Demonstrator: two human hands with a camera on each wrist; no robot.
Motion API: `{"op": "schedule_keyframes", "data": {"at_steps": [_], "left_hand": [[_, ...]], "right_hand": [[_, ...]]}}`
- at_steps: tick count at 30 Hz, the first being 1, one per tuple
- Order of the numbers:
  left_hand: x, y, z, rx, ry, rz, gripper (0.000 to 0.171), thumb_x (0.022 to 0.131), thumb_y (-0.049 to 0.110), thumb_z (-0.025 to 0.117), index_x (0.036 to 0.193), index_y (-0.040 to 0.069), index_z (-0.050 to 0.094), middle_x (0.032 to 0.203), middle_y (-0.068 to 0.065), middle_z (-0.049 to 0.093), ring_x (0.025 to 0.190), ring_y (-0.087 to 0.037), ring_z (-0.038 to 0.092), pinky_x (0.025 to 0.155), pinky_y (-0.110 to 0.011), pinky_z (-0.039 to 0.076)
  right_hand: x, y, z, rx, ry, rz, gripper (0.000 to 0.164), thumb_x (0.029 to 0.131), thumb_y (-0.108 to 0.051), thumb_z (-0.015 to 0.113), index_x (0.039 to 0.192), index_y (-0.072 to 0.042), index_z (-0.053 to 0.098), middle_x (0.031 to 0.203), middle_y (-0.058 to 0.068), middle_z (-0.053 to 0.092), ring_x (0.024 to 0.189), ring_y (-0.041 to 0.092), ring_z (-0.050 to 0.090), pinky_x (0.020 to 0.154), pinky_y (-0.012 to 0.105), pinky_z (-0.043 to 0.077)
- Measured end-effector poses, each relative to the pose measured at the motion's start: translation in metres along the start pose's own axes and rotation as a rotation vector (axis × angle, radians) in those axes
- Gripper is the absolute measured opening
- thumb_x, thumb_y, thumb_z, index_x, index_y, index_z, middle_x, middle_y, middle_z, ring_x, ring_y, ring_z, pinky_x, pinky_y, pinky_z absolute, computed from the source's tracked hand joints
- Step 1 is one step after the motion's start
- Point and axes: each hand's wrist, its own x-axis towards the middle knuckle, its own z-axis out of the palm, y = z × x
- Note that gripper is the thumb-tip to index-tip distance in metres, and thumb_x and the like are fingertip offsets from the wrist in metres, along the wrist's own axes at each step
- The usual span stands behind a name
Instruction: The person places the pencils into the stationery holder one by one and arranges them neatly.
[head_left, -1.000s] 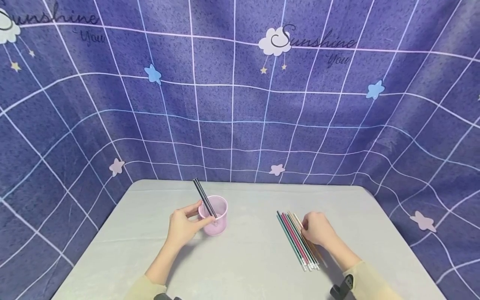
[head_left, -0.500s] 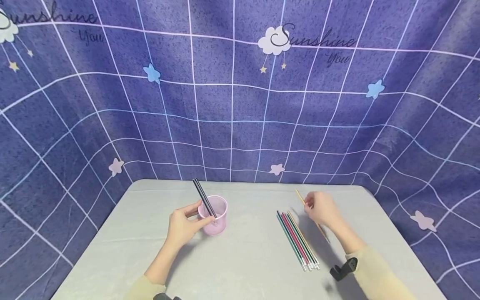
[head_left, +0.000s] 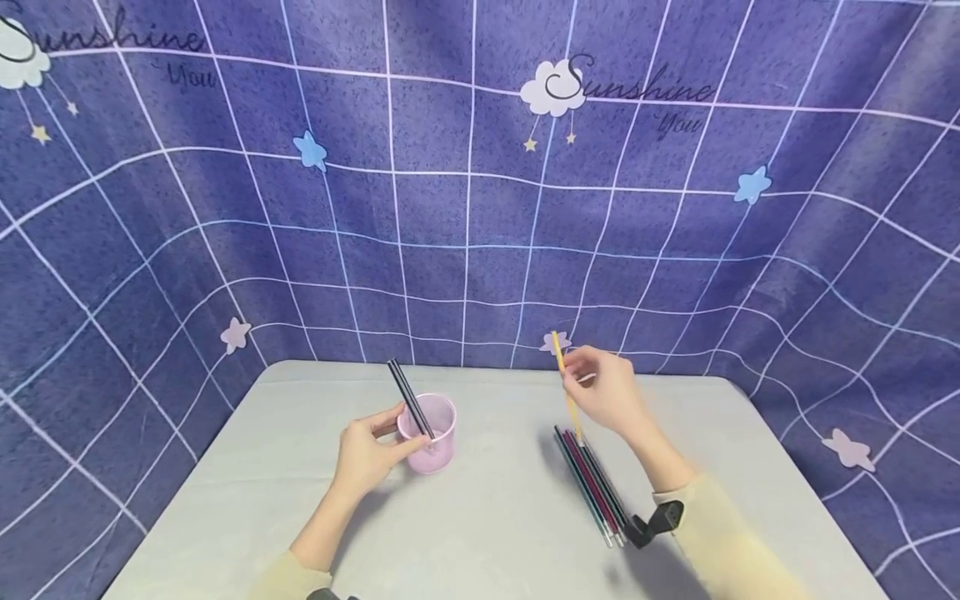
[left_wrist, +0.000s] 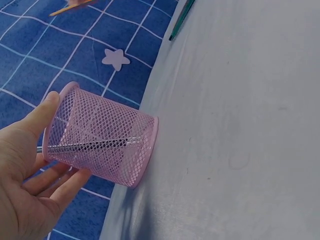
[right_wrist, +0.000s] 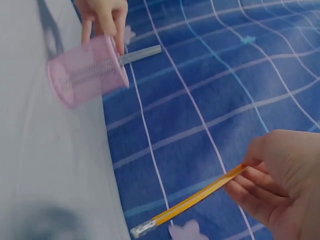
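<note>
My left hand (head_left: 367,454) holds a pink mesh pencil cup (head_left: 435,460) by its rim, thumb on one side and fingers on the other. Dark pencils (head_left: 405,392) lean inside it, their upper ends rising past the rim. To the right, my right hand (head_left: 606,390) pinches a yellow pencil (head_left: 558,352) above the table. In the right wrist view the silver ferrule end of this yellow pencil (right_wrist: 195,201) points away from the fingers. Below that hand a row of loose pencils (head_left: 587,482), green, red and dark, lies on the table, partly covered by the right wrist strap.
A pale grey cloth covers the table (head_left: 495,517). Just behind its back edge hangs a purple curtain (head_left: 480,208) with white grid lines, stars and clouds. A black strap (head_left: 654,523) sits on the right wrist.
My right hand has lifted the yellow pencil from the right of the row, moved up and left, and turned it more upright. The left hand and the cup stay in place.
</note>
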Motion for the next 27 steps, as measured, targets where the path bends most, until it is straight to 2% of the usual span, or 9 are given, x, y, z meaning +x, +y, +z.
{"op": "schedule_keyframes", "data": {"at_steps": [6, 16, 21, 27], "left_hand": [[0.001, -0.001, 0.000, 0.010, 0.003, 0.005, 0.072, 0.073, 0.031, 0.100, 0.134, 0.004, 0.073, 0.117, -0.017, 0.080, 0.112, -0.037, 0.078, 0.093, -0.049, 0.066], [0.001, -0.003, 0.000, 0.023, -0.002, -0.008, 0.074, 0.071, 0.032, 0.101, 0.135, 0.006, 0.073, 0.117, -0.013, 0.081, 0.112, -0.035, 0.078, 0.096, -0.051, 0.064], [0.001, -0.005, 0.000, 0.029, 0.000, 0.003, 0.074, 0.071, 0.033, 0.101, 0.135, 0.006, 0.073, 0.117, -0.013, 0.081, 0.112, -0.035, 0.078, 0.096, -0.052, 0.064], [0.001, -0.002, -0.001, 0.031, 0.000, 0.006, 0.073, 0.071, 0.030, 0.101, 0.134, 0.006, 0.073, 0.117, -0.014, 0.081, 0.111, -0.035, 0.078, 0.095, -0.052, 0.065]], "right_hand": [[0.008, -0.027, 0.024, 0.159, 0.036, -0.040, 0.011, 0.092, -0.001, 0.075, 0.103, -0.003, 0.074, 0.091, 0.011, 0.080, 0.083, 0.021, 0.078, 0.074, 0.023, 0.067], [0.026, -0.068, 0.058, 0.359, 0.004, -0.113, 0.010, 0.095, 0.001, 0.075, 0.105, -0.001, 0.071, 0.097, 0.015, 0.080, 0.092, 0.030, 0.080, 0.078, 0.028, 0.068], [0.030, -0.079, 0.075, 0.413, 0.002, -0.116, 0.010, 0.095, 0.001, 0.075, 0.104, -0.002, 0.070, 0.099, 0.015, 0.079, 0.093, 0.030, 0.080, 0.080, 0.027, 0.068], [0.030, -0.085, 0.091, 0.420, -0.013, -0.142, 0.010, 0.097, 0.000, 0.074, 0.104, -0.004, 0.068, 0.098, 0.013, 0.079, 0.092, 0.027, 0.080, 0.081, 0.025, 0.067]]}}
